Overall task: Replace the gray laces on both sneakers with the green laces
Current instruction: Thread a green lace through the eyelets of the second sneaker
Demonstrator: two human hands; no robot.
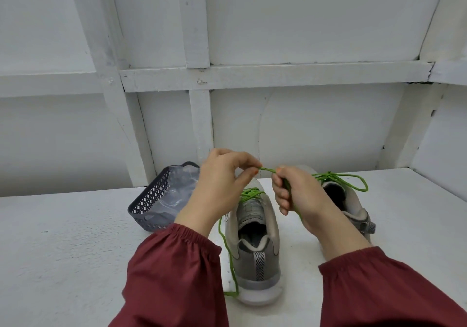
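Two gray sneakers stand on the white table, heels toward me. The near sneaker [255, 245] carries a green lace [228, 248] crossed over its tongue, with one loose end trailing down its left side to the heel. Above this shoe, my left hand [222, 187] pinches the lace between thumb and forefinger. My right hand [295, 195] grips the same lace a few centimetres to the right, the strand running down through its fist. The far sneaker [353, 207], partly behind my right wrist, has its green lace [346, 180] tied in a bow.
A dark gray perforated basket [156, 200] lined with clear plastic sits tilted at the left, close to my left hand. A white panelled wall rises behind the table, and a side wall closes the right.
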